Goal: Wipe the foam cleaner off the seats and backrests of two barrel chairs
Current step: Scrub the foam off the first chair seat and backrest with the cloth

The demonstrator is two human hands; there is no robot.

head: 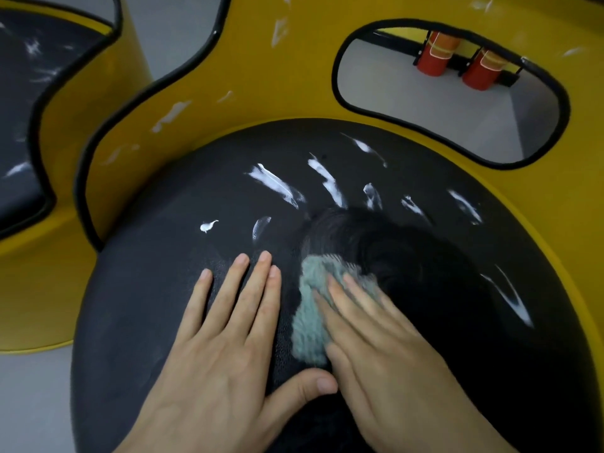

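Note:
A black round seat (147,289) of a yellow barrel chair fills the view, streaked with white foam (274,183) across its far half. My left hand (225,328) lies flat on the seat with straight fingers. Beside it my right hand (369,338) presses a grey-green cloth (310,315) onto the seat with straight, motion-blurred fingers. The yellow backrest (261,76) behind carries white foam smears. A second chair's black seat (19,93) with foam marks shows at the far left.
An oval cut-out (425,109) in the backrest shows grey floor and two red cylinders (457,63) behind. Grey floor (32,403) lies at the lower left, between the chairs.

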